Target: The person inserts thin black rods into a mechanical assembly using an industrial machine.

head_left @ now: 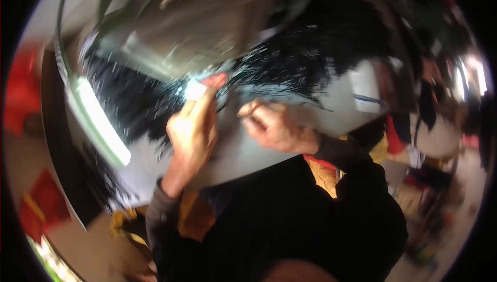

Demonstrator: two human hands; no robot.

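My left hand (192, 129) is raised over a pale work table (240, 152), its fingers pressed together. At its fingertips shows a small red piece (215, 80), beside a bright white patch that may be glare or part of it. To its right, my right hand (279, 127) is closed in a pinch; whatever it holds is too small and blurred to name. Heaps of thin black strands (284, 64), like cut wires or fibres, spread past both hands. More black strands (134, 106) lie to the left of my left hand.
A lit tube lamp (103, 121) on a bendy arm stands at the table's left. Beyond the strands is a blurred brown, box-like shape (202, 18). A white block with a dark stripe (366, 86) sits at the right. Red items (46, 204) are on the far left; a person (435, 127) is at the right.
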